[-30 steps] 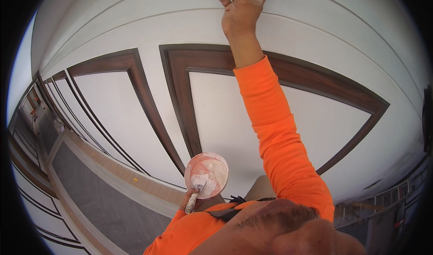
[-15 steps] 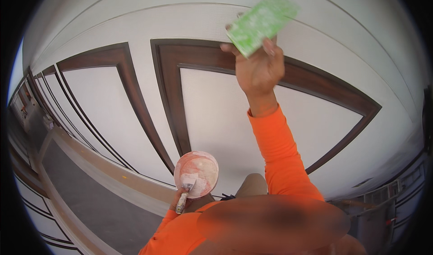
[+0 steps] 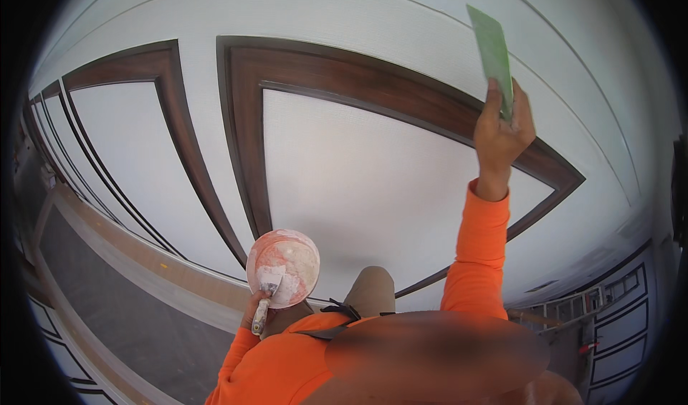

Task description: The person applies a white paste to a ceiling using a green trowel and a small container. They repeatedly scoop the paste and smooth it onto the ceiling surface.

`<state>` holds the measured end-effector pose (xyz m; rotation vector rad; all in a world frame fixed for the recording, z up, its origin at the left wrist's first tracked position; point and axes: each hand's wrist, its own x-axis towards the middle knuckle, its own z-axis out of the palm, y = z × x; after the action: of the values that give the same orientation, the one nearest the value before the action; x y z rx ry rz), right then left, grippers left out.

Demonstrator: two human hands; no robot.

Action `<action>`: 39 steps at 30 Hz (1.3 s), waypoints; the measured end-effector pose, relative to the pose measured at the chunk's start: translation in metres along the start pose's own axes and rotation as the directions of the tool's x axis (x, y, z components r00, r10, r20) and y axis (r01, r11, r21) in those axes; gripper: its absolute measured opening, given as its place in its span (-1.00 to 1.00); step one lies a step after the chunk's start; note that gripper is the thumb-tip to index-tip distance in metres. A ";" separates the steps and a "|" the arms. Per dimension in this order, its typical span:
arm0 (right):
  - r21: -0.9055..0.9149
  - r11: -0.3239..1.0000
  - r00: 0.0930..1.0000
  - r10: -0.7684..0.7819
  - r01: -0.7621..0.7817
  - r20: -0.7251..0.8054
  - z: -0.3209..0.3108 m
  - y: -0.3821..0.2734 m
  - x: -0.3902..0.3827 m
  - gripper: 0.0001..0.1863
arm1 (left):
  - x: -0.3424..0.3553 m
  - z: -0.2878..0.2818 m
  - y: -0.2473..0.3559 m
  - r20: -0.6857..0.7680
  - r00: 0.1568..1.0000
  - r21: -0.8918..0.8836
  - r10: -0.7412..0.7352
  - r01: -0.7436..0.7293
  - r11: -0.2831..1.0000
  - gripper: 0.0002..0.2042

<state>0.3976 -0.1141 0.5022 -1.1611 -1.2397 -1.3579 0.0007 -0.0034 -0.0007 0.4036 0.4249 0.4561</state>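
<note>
From the head camera, my right hand (image 3: 504, 129) is raised high at the end of my orange sleeve (image 3: 479, 254), fingers clenched around the lower end of a thin green sheet (image 3: 493, 47). The sheet stands nearly upright above that hand, its upper end well clear of my fingers, in front of the white panelled wall (image 3: 358, 169). Just below and to the left of that hand runs the dark brown wooden moulding (image 3: 373, 83) that frames the white panel; my wrist crosses it.

My left hand (image 3: 256, 313) is down low, close to my chest, mostly hidden under what it carries. It is closed around a round pink-and-white smeared bowl (image 3: 284, 265), and a small putty knife (image 3: 265, 297) lies against the bowl's lower edge, its handle running down past my fingers. Whether that hand grips the knife handle separately I cannot tell.

Further left of my left hand, more brown-framed panels (image 3: 136, 118) curve away, with a pale ledge (image 3: 143, 269) beneath them.
</note>
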 end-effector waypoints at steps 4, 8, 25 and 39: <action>-0.244 0.924 0.955 -0.297 0.293 0.020 -0.008 0.033 0.032 -0.64 | -0.001 0.006 0.002 -0.006 1.000 -0.001 0.000 0.000 1.000 -0.40; -0.335 0.861 0.922 -0.380 0.382 0.073 -0.002 0.042 0.048 -0.52 | -0.004 0.015 0.004 -0.024 1.000 0.007 -0.002 0.002 1.000 -0.39; -0.332 0.826 0.884 -0.465 0.455 0.054 0.033 0.055 0.076 -0.56 | -0.001 0.002 -0.001 -0.078 0.997 0.018 0.028 -0.026 0.999 -0.44; -0.405 0.819 0.911 -0.400 0.406 0.104 0.028 0.046 0.078 -0.54 | 0.001 0.004 0.000 -0.067 0.998 0.011 0.014 -0.013 1.000 -0.44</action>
<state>0.4350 -0.0916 0.5863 -1.2363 -1.2881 -2.0171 0.0029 -0.0044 0.0019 0.4020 0.4899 0.4816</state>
